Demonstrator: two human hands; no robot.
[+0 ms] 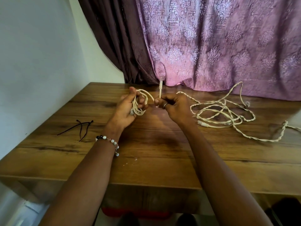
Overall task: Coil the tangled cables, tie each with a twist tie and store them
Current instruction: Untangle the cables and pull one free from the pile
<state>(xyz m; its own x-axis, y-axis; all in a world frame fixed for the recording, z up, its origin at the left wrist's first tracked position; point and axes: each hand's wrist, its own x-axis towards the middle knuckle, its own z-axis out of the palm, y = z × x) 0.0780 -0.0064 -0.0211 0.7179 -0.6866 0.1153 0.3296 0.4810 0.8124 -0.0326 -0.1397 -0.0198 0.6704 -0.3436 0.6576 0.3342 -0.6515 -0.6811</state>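
- This looks like a room in a home, not a workshop or lab.
- A heavy pink-purple curtain with a woven damask pattern hangs right behind the work surface, its hem resting on the far edge; a darker brown curtain panel is gathered beside it.
- The table has a wood-grain laminate top of the household furniture kind and is pushed into a corner.
- The wall on the left is plain, painted white and bare.
- Under the front edge of the table, something red and dark shapes sit on the floor, too blurred to identify.
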